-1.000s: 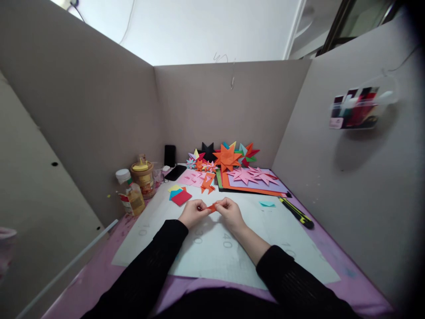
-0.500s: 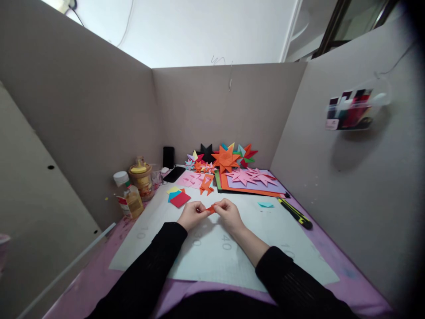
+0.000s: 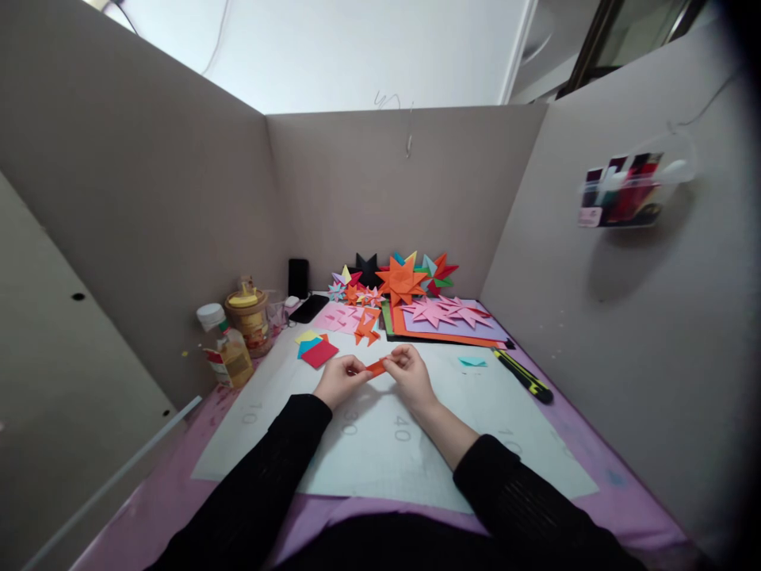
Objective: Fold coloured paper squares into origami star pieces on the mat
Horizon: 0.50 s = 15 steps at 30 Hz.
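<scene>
A small folded orange paper (image 3: 376, 368) is held above the white mat (image 3: 369, 468) between both hands. My left hand (image 3: 340, 381) pinches its left end between thumb and fingers. At the other end, my right hand (image 3: 412, 382) grips it with thumb and index finger, the other fingers curled. Just beyond lie folded orange paper pieces (image 3: 367, 327). Red, blue and yellow paper squares (image 3: 319, 354) overlap to the left of my left hand. A folded turquoise paper (image 3: 472, 362) rests to the right.
Paper stars (image 3: 403, 281) lean along the back wall. Pink stars (image 3: 428, 312) lie on stacked coloured sheets. A black and yellow cutter (image 3: 523, 376) is at the right edge. Bottles (image 3: 229, 354), a yellow-lidded jar (image 3: 248, 317) and phones (image 3: 309, 308) stand or lie at the left.
The view has shifted slightly. My right fingers have lifted and spread a little, and more of the orange paper shows as a flat strip between the hands.
</scene>
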Each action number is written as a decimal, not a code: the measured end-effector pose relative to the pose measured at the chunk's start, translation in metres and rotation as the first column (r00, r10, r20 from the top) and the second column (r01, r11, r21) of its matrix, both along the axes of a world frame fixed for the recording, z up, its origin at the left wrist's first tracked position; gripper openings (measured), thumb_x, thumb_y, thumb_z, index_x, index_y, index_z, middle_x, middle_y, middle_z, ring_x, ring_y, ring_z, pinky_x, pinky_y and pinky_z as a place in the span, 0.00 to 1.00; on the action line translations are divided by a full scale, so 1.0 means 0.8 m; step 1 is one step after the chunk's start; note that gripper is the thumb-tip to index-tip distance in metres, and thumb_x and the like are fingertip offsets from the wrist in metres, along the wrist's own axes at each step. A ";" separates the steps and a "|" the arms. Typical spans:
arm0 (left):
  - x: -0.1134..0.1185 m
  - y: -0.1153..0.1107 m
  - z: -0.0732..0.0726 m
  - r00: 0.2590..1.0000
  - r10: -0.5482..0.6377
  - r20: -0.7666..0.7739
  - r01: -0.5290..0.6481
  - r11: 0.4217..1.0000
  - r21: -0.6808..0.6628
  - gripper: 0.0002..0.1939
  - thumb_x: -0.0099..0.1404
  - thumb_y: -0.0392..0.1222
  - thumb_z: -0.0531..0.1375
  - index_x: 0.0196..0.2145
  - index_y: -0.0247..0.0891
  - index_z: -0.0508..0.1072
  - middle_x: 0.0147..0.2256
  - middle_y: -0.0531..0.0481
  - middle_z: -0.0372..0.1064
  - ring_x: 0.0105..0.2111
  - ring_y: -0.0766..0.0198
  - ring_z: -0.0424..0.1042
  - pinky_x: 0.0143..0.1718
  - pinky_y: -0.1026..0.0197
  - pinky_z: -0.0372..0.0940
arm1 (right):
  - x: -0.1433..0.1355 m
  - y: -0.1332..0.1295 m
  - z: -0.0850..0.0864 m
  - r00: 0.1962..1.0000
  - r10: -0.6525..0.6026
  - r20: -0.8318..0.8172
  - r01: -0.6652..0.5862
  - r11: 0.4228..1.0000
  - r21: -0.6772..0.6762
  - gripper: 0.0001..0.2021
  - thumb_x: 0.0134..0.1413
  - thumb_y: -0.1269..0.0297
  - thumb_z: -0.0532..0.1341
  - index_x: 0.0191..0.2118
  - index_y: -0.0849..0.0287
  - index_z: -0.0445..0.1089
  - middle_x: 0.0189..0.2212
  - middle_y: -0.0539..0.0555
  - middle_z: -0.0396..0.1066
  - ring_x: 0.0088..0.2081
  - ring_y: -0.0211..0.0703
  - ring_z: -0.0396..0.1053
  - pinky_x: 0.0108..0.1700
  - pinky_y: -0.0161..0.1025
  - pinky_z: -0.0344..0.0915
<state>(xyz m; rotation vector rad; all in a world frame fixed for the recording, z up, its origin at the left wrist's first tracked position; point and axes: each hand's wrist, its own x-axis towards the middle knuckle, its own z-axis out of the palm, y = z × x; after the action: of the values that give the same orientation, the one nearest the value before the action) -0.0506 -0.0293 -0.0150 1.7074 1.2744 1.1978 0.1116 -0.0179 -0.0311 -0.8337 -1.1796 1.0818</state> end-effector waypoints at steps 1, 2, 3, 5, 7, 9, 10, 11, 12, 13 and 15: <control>0.000 0.001 -0.001 1.000 0.012 0.007 -0.012 1.000 -0.001 0.14 0.47 0.48 0.64 0.20 0.34 0.68 0.20 0.52 0.66 0.22 0.68 0.63 0.24 0.65 0.58 | 0.000 0.000 0.001 1.000 -0.003 -0.002 0.003 1.000 0.002 0.14 0.40 0.62 0.63 0.33 0.55 0.57 0.26 0.49 0.67 0.31 0.41 0.69 0.36 0.39 0.64; -0.001 0.001 -0.002 1.000 0.023 0.016 -0.023 1.000 -0.001 0.15 0.47 0.48 0.64 0.19 0.34 0.67 0.20 0.52 0.66 0.21 0.68 0.63 0.24 0.65 0.57 | 0.000 -0.001 0.001 1.000 -0.006 -0.005 0.006 1.000 0.004 0.14 0.40 0.62 0.63 0.33 0.55 0.57 0.26 0.49 0.67 0.31 0.42 0.69 0.35 0.39 0.64; -0.002 0.002 -0.003 0.999 0.030 0.024 -0.030 1.000 -0.002 0.16 0.46 0.49 0.64 0.18 0.34 0.66 0.19 0.53 0.65 0.21 0.69 0.62 0.23 0.66 0.57 | 0.001 -0.001 0.002 1.000 -0.009 -0.009 0.009 1.000 0.008 0.14 0.41 0.62 0.63 0.33 0.55 0.57 0.26 0.49 0.67 0.31 0.42 0.69 0.35 0.39 0.64; -0.004 0.003 -0.004 0.999 0.036 0.033 -0.036 0.999 -0.007 0.17 0.46 0.50 0.65 0.18 0.34 0.65 0.19 0.53 0.66 0.21 0.68 0.63 0.23 0.66 0.57 | 0.001 -0.002 0.003 1.000 -0.008 -0.015 0.008 1.000 0.016 0.14 0.41 0.62 0.63 0.32 0.55 0.57 0.26 0.48 0.67 0.31 0.41 0.69 0.35 0.38 0.64; -0.005 0.003 -0.004 0.999 0.036 0.029 -0.035 0.999 -0.016 0.17 0.45 0.50 0.65 0.18 0.34 0.65 0.20 0.52 0.67 0.21 0.68 0.64 0.23 0.66 0.57 | 0.001 -0.004 0.004 1.000 -0.006 -0.012 0.006 1.000 0.021 0.13 0.42 0.62 0.63 0.32 0.55 0.57 0.25 0.48 0.67 0.31 0.41 0.69 0.35 0.38 0.64; -0.005 0.003 -0.004 0.999 0.040 0.031 -0.039 0.999 -0.018 0.18 0.45 0.50 0.66 0.18 0.34 0.64 0.20 0.52 0.67 0.22 0.68 0.64 0.23 0.66 0.57 | 0.001 -0.005 0.006 1.000 -0.011 -0.001 0.011 1.000 0.018 0.13 0.41 0.62 0.63 0.32 0.55 0.57 0.25 0.48 0.67 0.31 0.41 0.69 0.34 0.38 0.64; -0.005 0.003 -0.004 0.998 0.042 0.040 -0.042 0.999 -0.016 0.18 0.44 0.50 0.66 0.18 0.34 0.64 0.20 0.53 0.66 0.21 0.69 0.64 0.23 0.66 0.57 | 0.001 -0.006 0.007 1.000 -0.014 0.006 0.014 1.000 0.017 0.13 0.41 0.62 0.63 0.32 0.55 0.57 0.25 0.49 0.67 0.31 0.42 0.69 0.34 0.38 0.64; -0.005 0.003 -0.004 0.997 0.040 0.058 -0.039 0.999 -0.019 0.18 0.44 0.50 0.66 0.18 0.35 0.63 0.20 0.53 0.66 0.21 0.69 0.63 0.23 0.67 0.57 | 0.001 -0.006 0.007 1.000 -0.016 0.012 0.016 1.000 0.016 0.13 0.41 0.62 0.63 0.31 0.55 0.57 0.25 0.49 0.67 0.31 0.42 0.69 0.34 0.38 0.64; -0.004 0.003 -0.004 0.996 0.029 0.086 -0.026 0.999 -0.027 0.18 0.44 0.49 0.66 0.20 0.35 0.63 0.20 0.54 0.66 0.21 0.69 0.63 0.23 0.67 0.57 | 0.001 -0.007 0.008 1.000 -0.015 0.016 0.015 1.000 0.016 0.13 0.41 0.62 0.63 0.31 0.55 0.57 0.25 0.49 0.67 0.30 0.42 0.69 0.34 0.38 0.64; -0.004 0.003 -0.005 0.993 0.005 0.115 -0.001 0.999 -0.042 0.17 0.44 0.49 0.66 0.22 0.35 0.64 0.20 0.54 0.66 0.21 0.69 0.64 0.23 0.67 0.57 | 0.001 -0.007 0.008 1.000 -0.014 0.021 0.014 1.000 0.016 0.13 0.41 0.62 0.63 0.31 0.55 0.57 0.25 0.49 0.67 0.30 0.42 0.69 0.33 0.38 0.64; -0.004 0.004 -0.006 0.990 -0.047 0.136 0.058 0.995 -0.077 0.16 0.45 0.48 0.66 0.26 0.35 0.67 0.20 0.54 0.68 0.21 0.68 0.65 0.24 0.67 0.58 | 0.001 -0.007 0.008 0.999 -0.011 0.043 0.010 1.000 0.023 0.13 0.41 0.62 0.63 0.31 0.55 0.57 0.25 0.48 0.67 0.29 0.41 0.68 0.33 0.38 0.64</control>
<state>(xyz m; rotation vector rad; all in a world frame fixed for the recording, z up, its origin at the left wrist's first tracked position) -0.0534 -0.0261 -0.0197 1.5654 1.1743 1.1933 0.1122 -0.0239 -0.0245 -0.8488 -1.2202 1.0443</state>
